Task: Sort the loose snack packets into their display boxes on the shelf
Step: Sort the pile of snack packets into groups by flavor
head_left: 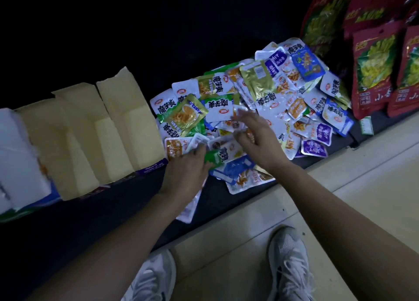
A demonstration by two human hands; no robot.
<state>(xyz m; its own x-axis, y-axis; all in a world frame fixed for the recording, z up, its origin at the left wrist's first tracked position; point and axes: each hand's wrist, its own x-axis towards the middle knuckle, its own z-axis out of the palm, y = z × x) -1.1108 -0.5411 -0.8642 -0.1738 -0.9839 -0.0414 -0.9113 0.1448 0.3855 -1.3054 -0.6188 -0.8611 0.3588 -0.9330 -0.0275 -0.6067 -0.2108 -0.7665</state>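
A heap of loose snack packets point(267, 96), white, green, blue, purple and orange, covers the dark shelf point(127, 201) at centre right. My left hand point(184, 176) grips a green and white packet point(216, 157) at the heap's near edge. My right hand point(256, 135) reaches over the heap, its fingers curled round a small white and orange packet point(237, 124). Two open cardboard display boxes point(118, 128), pale and empty inside, stand left of the heap. A further box with a white and blue side point(20, 155) sits at the far left.
Large red snack bags point(374, 73) stand at the right end of the shelf. A small price label point(366, 126) hangs on the shelf edge. The pale tiled floor point(340, 198) lies below, with my two grey shoes point(290, 269) on it.
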